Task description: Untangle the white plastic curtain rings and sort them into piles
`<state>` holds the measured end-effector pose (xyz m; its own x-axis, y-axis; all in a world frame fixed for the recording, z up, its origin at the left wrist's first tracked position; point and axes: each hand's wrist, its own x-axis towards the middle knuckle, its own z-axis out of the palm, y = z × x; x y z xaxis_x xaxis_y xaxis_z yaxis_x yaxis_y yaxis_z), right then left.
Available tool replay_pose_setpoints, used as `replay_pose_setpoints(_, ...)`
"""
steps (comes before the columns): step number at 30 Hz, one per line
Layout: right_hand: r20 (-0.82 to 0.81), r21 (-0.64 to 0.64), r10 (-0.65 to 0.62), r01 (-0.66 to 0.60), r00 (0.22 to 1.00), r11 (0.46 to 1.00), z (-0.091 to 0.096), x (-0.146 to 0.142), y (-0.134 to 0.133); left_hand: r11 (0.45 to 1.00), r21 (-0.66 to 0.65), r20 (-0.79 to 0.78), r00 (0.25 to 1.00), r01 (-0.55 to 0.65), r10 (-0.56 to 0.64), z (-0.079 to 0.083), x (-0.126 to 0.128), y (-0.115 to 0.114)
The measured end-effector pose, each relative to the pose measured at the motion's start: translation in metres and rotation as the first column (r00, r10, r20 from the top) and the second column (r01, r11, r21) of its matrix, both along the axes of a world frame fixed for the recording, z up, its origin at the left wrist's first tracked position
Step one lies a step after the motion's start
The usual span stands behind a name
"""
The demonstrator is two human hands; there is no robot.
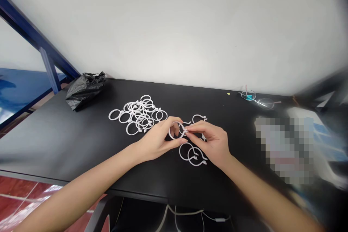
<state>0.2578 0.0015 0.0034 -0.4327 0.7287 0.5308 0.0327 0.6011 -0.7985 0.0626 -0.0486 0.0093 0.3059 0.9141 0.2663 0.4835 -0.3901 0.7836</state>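
A white plastic ring [170, 135] with a small clasp is held up between my two hands above the black table. My left hand [161, 138] curves around the ring's left side, fingers behind and thumb below. Thumb and forefinger of my right hand [208, 138] pinch the clasp on its right side. Beneath and around my right hand lie several rings with their clasps undone, such as the open ring [187, 160]; some are partly hidden by my hands. To the left, several more rings form a loose pile [138, 113], and those I can make out look closed.
A crumpled black plastic bag [85, 88] lies at the table's [122, 168] back left. Eyeglasses [255, 100] rest at the back right, near a pale wall. A blurred package [284, 148] sits on the right. Cables [185, 211] hang below the front edge.
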Motion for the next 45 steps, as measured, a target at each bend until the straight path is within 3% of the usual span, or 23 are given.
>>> replay_pose_setpoints(4,0.035,0.071,-0.019,0.017,0.999,0.997,-0.002,-0.001,-0.001,0.986,0.159,-0.093,0.993,-0.051,0.066,-0.004,-0.001,0.002)
replay_pose_setpoints(6,0.053,0.110,-0.031,0.025,0.998,0.994,-0.003,-0.001,-0.001,0.983,0.178,-0.080,0.995,-0.052,0.067,-0.005,-0.001,0.002)
replay_pose_setpoints(21,-0.001,0.220,-0.028,0.028,1.000,0.975,-0.001,0.001,-0.005,0.999,0.024,0.087,0.996,-0.024,0.021,-0.001,0.002,-0.003)
replay_pose_setpoints(31,-0.029,0.241,-0.085,0.090,0.996,0.966,0.003,0.003,0.001,0.961,0.267,-0.108,0.989,-0.069,0.101,0.003,-0.006,0.002)
replay_pose_setpoints(34,-0.057,0.239,-0.136,0.146,0.989,0.960,0.002,0.007,0.007,0.928,0.349,-0.259,0.937,-0.134,0.233,0.001,-0.017,0.009)
replay_pose_setpoints(37,-0.095,0.209,-0.195,0.211,0.976,0.955,0.002,0.012,0.014,0.905,0.359,-0.409,0.833,-0.228,0.373,-0.004,-0.033,0.017)
replay_pose_setpoints(40,-0.111,0.187,-0.231,0.249,0.967,0.950,0.002,0.015,0.017,0.906,0.315,-0.506,0.758,-0.282,0.411,-0.007,-0.045,0.021)
replay_pose_setpoints(45,-0.106,0.207,-0.232,0.250,0.967,0.946,0.002,0.014,0.017,0.916,0.268,-0.564,0.722,-0.300,0.401,-0.008,-0.048,0.021)
